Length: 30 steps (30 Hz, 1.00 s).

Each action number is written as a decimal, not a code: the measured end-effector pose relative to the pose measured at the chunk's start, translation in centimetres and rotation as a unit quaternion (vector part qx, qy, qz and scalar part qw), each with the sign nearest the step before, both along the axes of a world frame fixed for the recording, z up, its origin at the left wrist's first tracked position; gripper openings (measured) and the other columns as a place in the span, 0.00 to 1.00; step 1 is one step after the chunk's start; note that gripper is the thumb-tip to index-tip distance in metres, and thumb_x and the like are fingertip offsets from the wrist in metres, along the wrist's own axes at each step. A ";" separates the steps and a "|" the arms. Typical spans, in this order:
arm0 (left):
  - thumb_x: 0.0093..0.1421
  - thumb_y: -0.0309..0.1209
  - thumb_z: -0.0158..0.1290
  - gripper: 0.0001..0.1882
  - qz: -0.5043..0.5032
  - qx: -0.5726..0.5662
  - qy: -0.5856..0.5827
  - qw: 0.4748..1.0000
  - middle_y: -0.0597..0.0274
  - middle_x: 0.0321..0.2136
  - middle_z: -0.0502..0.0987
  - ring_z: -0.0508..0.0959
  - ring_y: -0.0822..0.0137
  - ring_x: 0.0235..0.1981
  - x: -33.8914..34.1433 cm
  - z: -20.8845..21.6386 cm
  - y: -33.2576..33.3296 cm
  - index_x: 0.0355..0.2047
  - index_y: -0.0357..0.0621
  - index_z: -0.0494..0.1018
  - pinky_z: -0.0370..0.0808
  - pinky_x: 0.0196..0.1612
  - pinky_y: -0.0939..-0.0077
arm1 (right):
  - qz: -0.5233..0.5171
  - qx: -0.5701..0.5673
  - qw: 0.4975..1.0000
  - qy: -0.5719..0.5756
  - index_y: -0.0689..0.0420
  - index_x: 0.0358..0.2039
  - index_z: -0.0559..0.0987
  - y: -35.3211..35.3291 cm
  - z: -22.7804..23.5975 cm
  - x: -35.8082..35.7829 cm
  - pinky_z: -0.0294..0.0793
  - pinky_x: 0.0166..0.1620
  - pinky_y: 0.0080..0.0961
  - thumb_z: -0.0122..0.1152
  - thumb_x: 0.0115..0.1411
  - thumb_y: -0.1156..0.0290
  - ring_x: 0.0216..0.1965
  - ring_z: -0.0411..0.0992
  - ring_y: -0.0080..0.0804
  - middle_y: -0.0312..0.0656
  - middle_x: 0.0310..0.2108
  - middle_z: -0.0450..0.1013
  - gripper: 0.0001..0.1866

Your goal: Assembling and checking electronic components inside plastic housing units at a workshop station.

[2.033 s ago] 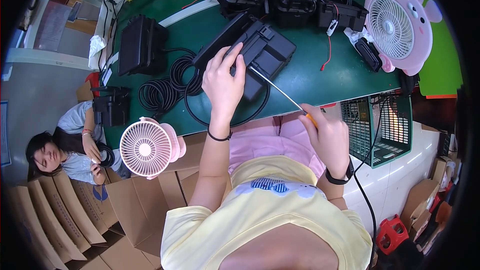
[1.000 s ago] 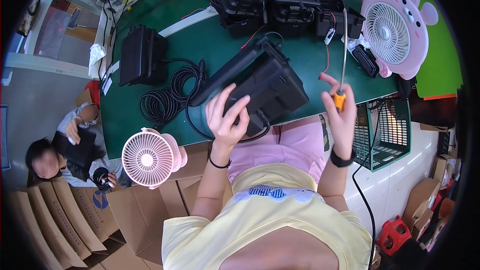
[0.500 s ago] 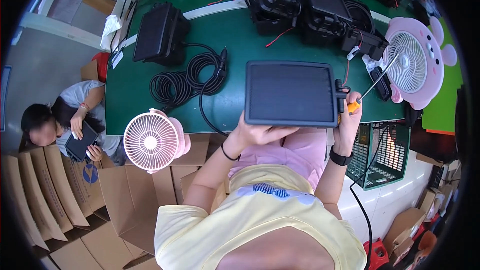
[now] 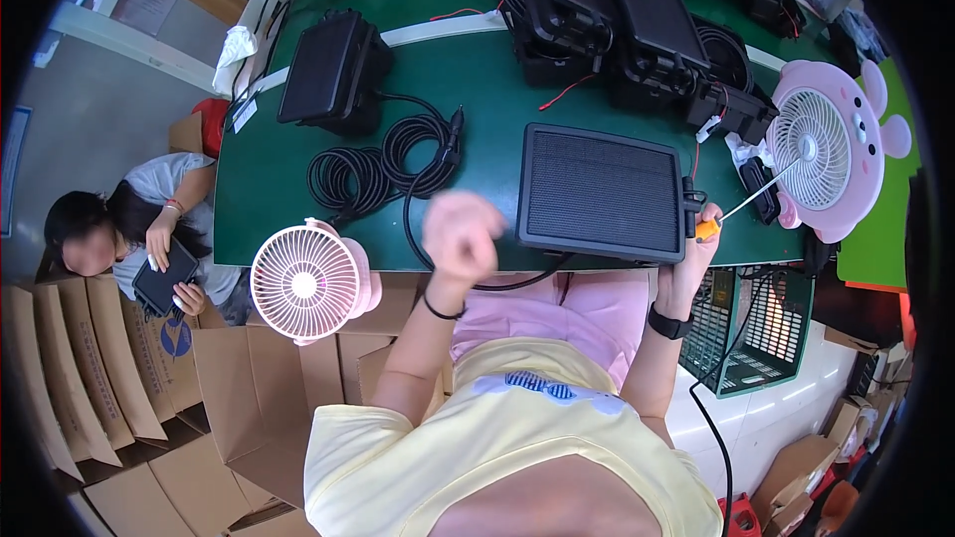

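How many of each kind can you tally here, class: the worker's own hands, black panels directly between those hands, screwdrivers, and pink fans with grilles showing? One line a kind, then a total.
Worker's own hands: 2
Black panels: 1
Screwdrivers: 1
Pink fans: 2
Total: 6

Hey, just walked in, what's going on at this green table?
A person's right hand holds an orange-handled screwdriver at the right edge of a flat-topped black box. The left hand, blurred, is apart from the box, to its left. Coiled black cable lies on the green table.
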<state>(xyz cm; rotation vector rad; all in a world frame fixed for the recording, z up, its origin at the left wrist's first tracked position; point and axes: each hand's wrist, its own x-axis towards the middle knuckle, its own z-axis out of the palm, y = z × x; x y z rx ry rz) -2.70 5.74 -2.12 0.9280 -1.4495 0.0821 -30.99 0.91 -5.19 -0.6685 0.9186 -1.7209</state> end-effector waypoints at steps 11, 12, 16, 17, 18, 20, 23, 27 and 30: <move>0.58 0.38 0.61 0.27 0.220 0.291 -0.101 0.926 0.53 0.43 0.77 0.75 0.52 0.46 3.9 3.1 -0.3 0.54 0.39 0.71 0.59 0.62 0.46 | 0.023 -0.011 1.000 -0.002 0.50 0.37 0.64 0.1 -0.2 -0.4 0.73 0.40 0.13 0.56 0.64 0.84 0.34 0.71 0.16 0.33 0.32 0.71 0.13; 0.56 0.37 0.62 0.27 0.201 0.237 -0.111 0.944 0.53 0.42 0.76 0.75 0.52 0.45 2.9 4.6 0.1 0.54 0.39 0.71 0.60 0.62 0.47 | 0.030 -0.010 1.000 -0.004 0.50 0.37 0.64 0.1 0.0 -0.4 0.73 0.40 0.13 0.56 0.64 0.84 0.34 0.71 0.16 0.32 0.32 0.70 0.13; 0.46 0.39 0.65 0.32 0.053 0.117 -0.239 0.962 0.61 0.41 0.76 0.75 0.58 0.45 0.2 9.6 1.3 0.53 0.45 0.75 0.62 0.60 0.48 | 0.043 -0.019 0.999 -0.003 0.51 0.37 0.65 0.0 0.0 -0.6 0.73 0.44 0.15 0.56 0.64 0.84 0.36 0.70 0.17 0.33 0.34 0.70 0.13; 0.46 0.40 0.65 0.33 -0.007 0.146 -0.271 0.951 0.62 0.42 0.76 0.75 0.59 0.46 -0.4 10.1 1.4 0.55 0.47 0.74 0.61 0.62 0.48 | 0.045 -0.020 0.999 0.004 0.51 0.37 0.65 0.0 0.0 -0.4 0.72 0.45 0.15 0.56 0.64 0.84 0.36 0.70 0.17 0.32 0.35 0.69 0.13; 0.46 0.40 0.65 0.36 -0.058 0.208 -0.317 0.924 0.62 0.47 0.74 0.73 0.59 0.52 -1.1 10.7 1.6 0.57 0.49 0.73 0.61 0.62 0.48 | 0.046 -0.018 0.999 -0.007 0.51 0.37 0.65 -0.2 -0.3 -0.4 0.72 0.47 0.16 0.58 0.63 0.84 0.39 0.69 0.17 0.32 0.36 0.69 0.14; 0.49 0.53 0.62 0.38 -0.210 0.267 -0.288 0.895 0.49 0.58 0.68 0.65 0.47 0.62 -0.6 10.6 0.8 0.57 0.46 0.73 0.59 0.64 0.44 | 0.049 -0.036 0.998 0.000 0.50 0.37 0.65 -0.5 -0.9 -0.7 0.72 0.47 0.17 0.60 0.62 0.84 0.40 0.69 0.19 0.32 0.37 0.67 0.15; 0.63 0.43 0.56 0.28 -0.368 0.259 -0.135 0.883 0.43 0.66 0.56 0.56 0.43 0.68 3.9 9.8 -0.5 0.61 0.48 0.69 0.59 0.65 0.47 | 0.057 -0.043 0.997 -0.001 0.49 0.36 0.64 -0.7 -1.6 -1.3 0.74 0.41 0.14 0.61 0.57 0.86 0.35 0.70 0.19 0.31 0.34 0.67 0.18; 0.60 0.29 0.58 0.35 -0.233 0.384 -0.075 0.890 0.45 0.67 0.57 0.57 0.49 0.69 6.2 6.5 -1.3 0.67 0.47 0.59 0.53 0.70 0.59 | 0.047 -0.033 0.998 0.014 0.49 0.35 0.64 -1.3 -0.4 -0.2 0.74 0.39 0.13 0.59 0.58 0.86 0.33 0.68 0.17 0.30 0.33 0.66 0.17; 0.40 0.37 0.75 0.71 -0.321 0.426 -0.083 0.842 0.39 0.69 0.51 0.52 0.48 0.70 4.5 1.9 -0.6 0.71 0.36 0.33 0.48 0.71 0.59 | 0.073 -0.027 0.996 0.036 0.50 0.36 0.65 -2.2 0.1 1.0 0.71 0.39 0.11 0.59 0.59 0.86 0.33 0.65 0.15 0.29 0.33 0.64 0.16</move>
